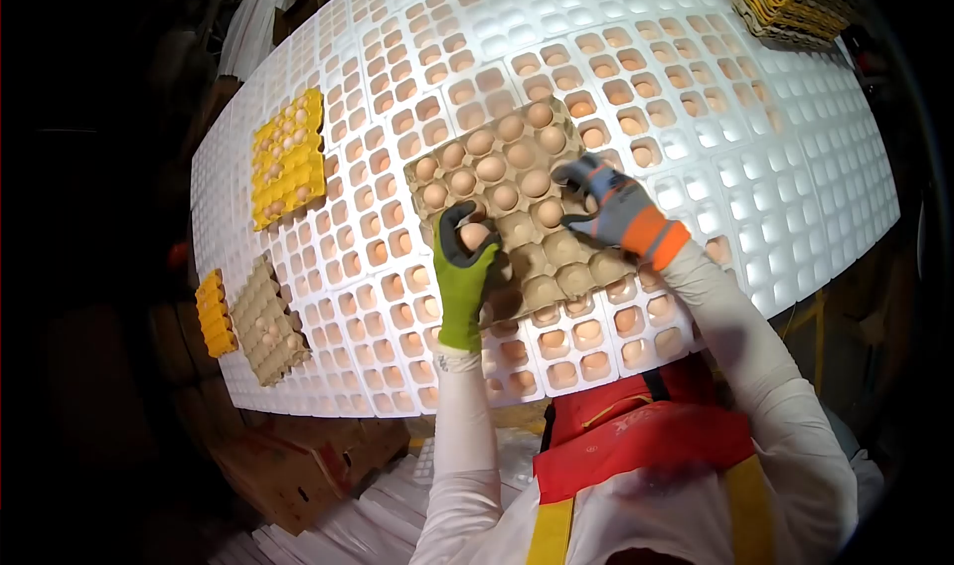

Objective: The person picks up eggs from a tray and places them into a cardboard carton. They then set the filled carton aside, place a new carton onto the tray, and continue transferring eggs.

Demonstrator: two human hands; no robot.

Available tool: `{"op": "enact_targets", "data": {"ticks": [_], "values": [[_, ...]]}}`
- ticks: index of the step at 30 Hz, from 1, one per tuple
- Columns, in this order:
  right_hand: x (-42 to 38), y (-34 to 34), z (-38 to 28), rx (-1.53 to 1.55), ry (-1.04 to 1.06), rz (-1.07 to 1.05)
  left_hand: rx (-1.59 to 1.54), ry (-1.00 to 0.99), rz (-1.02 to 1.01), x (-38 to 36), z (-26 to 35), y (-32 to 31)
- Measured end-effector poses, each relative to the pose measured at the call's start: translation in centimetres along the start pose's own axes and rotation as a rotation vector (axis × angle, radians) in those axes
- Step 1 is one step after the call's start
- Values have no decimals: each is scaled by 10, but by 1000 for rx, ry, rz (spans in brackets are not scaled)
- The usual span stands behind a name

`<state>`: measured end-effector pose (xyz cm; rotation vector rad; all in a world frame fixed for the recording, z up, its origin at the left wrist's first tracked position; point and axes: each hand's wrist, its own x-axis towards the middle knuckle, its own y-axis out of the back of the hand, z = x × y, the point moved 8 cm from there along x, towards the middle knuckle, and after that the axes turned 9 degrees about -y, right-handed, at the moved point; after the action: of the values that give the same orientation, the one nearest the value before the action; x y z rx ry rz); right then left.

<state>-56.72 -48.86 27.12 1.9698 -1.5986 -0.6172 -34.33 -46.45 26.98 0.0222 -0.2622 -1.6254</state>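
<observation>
A grey-brown egg tray (542,289) lies across the white foam trays in front of me, with brown eggs in its far rows and bare cups at its near side. My left hand (464,272), in a green glove with dark fingertips, is closed around an egg (474,235) over the tray's left side. At the tray's right edge, my right hand (621,210) wears a grey and orange glove. Its thumb and fingers curl around another egg (591,203), which shows only in part between them.
White foam trays (696,182) with square pockets cover the table, many pockets holding eggs. A yellow egg tray (288,195) with eggs lies left. Further left are another grey-brown tray (260,302) and an orange tray (212,317). Stacked trays (785,8) stand far right; a cardboard box (288,476) sits below the table.
</observation>
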Motion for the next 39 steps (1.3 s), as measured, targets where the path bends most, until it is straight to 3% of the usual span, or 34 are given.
{"op": "enact_targets", "data": {"ticks": [1,2,3,5,6,7,9,10,11,12,14,15,16,17,18,19,21,22,23,25,27,30,31,33,34,36,39], "values": [[7,-23,-11,-413,-40,-162,126,-79,-19,8,6,-1],[12,-40,-12,-509,-19,-132,583,-255,-87,23,24,-14],[13,-52,-13,-605,-3,-105,760,-275,-149,32,19,-24],[0,-32,3,-263,-48,35,1113,-342,-265,50,9,-45],[-5,-14,5,-91,-66,98,1041,-414,-229,49,6,-44],[-9,-4,22,329,-191,-93,972,-482,-193,47,4,-40],[-23,3,57,1199,-561,-259,794,-347,-120,47,3,-21],[-14,12,62,1230,-492,-219,680,-153,-94,42,-3,-6],[-5,23,67,1262,-426,-170,227,24,-105,36,-36,8],[6,32,57,1078,-328,-102,-202,218,-37,36,-33,11],[28,31,24,4,-251,-35,-527,216,-43,28,40,-21],[39,27,3,-539,-242,-60,-423,126,-134,34,47,-29],[55,-1,4,-797,-166,-139,-323,29,-211,39,55,-37],[68,-36,18,-1054,-88,-224,24,-110,-218,53,19,-38],[68,-36,11,-1010,-145,-81,368,-251,-215,66,29,-49],[59,-32,18,-870,-184,-81,847,-240,-342,64,28,-62],[32,11,15,-524,-296,-51,1075,-472,-334,67,1,-79],[18,29,20,-312,-361,-7,1073,-400,-348,72,-1,-84],[-5,31,43,-18,-173,209,1065,-325,-368,76,1,-85],[-57,17,83,930,-558,-156,1069,-162,-423,74,5,-75],[-109,38,90,1146,-670,-123,993,-257,-218,67,25,-60],[-142,74,136,1088,-776,81,463,-69,-122,60,-10,-36],[-141,90,155,817,-867,100,461,-35,-58,55,-13,-36],[-112,126,166,-49,-538,400,814,-204,-138,55,-1,-54],[-106,122,177,-226,-627,283,891,-218,-127,54,4,-61],[-97,117,184,-244,-528,289,1045,-257,-115,61,25,-83],[-79,116,191,-185,-453,286,1183,-125,-336,79,15,-86]]}}
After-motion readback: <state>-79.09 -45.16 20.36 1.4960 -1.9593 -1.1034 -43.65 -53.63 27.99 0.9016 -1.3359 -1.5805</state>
